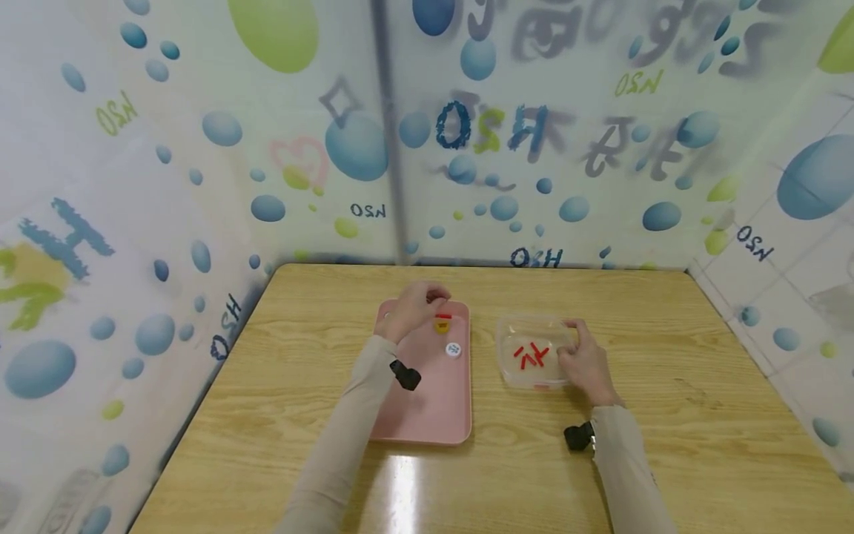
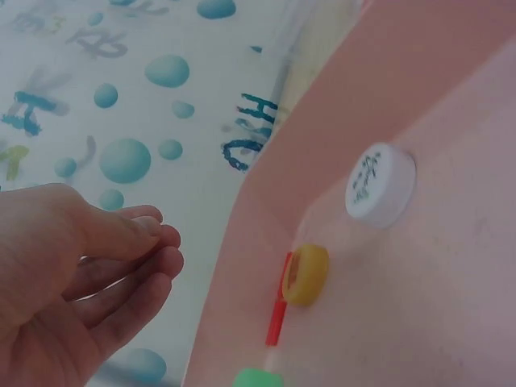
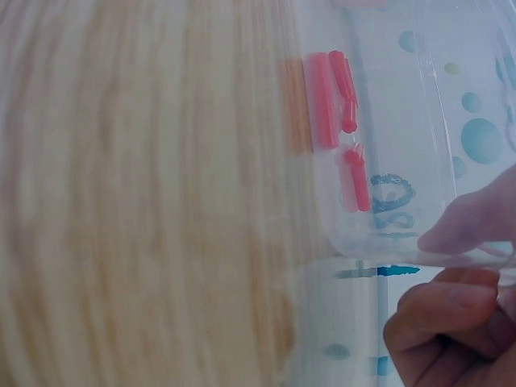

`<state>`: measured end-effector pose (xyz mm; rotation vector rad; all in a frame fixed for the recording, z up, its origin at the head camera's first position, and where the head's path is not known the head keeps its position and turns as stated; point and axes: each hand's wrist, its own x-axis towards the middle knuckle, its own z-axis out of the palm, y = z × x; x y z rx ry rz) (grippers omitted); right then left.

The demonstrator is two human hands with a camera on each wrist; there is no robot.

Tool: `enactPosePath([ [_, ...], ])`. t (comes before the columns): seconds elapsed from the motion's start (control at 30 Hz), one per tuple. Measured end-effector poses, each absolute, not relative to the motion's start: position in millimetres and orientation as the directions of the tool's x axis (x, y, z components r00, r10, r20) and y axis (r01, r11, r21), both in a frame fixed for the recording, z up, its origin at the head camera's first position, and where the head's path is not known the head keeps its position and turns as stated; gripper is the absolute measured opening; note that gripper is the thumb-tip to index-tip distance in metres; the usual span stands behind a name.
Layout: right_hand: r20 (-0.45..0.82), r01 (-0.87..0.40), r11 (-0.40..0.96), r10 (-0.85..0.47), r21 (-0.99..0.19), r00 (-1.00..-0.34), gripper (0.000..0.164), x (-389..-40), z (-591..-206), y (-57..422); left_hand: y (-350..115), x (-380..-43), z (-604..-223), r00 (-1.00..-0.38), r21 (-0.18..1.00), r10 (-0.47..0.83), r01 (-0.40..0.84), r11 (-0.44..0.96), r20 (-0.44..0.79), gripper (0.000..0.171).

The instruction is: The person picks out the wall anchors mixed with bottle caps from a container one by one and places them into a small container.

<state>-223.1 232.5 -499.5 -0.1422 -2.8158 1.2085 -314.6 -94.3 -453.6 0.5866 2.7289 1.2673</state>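
Observation:
A pink tray (image 1: pixel 437 411) lies on the table, and my left hand (image 1: pixel 415 310) is above its far end. In the left wrist view this hand (image 2: pixel 97 282) has loosely bent fingers, thumb near the fingertips, with nothing seen between them. Below it in the tray lie a red stick (image 2: pixel 276 322), a small yellow piece (image 2: pixel 306 275) and a white round disc (image 2: pixel 380 185) with dark print. My right hand (image 1: pixel 587 365) grips the right wall of a clear plastic box (image 1: pixel 523 326) between thumb and fingers. Several short red sticks (image 3: pixel 326 101) lie inside the box.
The wooden table (image 1: pixel 300 356) extends around tray and box, its far edge close to a patterned wall covering (image 1: pixel 467 222). A green piece (image 2: pixel 258 377) shows at the lower edge of the left wrist view, inside the tray.

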Motion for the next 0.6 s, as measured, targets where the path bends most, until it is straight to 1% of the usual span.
enactPosePath([
  [0.33, 0.006, 0.076, 0.688, 0.115, -0.721, -0.993, 0.053, -221.6, -501.2, 232.3, -107.9, -317.4, -469.8, -0.940, 0.713, 0.339, 0.265, 0.649, 0.041, 0.022],
  [0.5, 0.019, 0.069, 0.695, 0.119, -0.715, -0.993, 0.053, -222.9, -501.1, 232.2, -108.9, -317.2, -474.4, -0.945, 0.678, 0.325, 0.253, 0.690, 0.022, 0.023],
  [0.6, 0.026, 0.065, 0.697, 0.120, -0.714, -0.992, 0.053, -223.1, -500.3, 232.0, -108.5, -316.5, -477.4, -0.951, 0.684, 0.309, 0.230, 0.693, 0.006, 0.025],
])
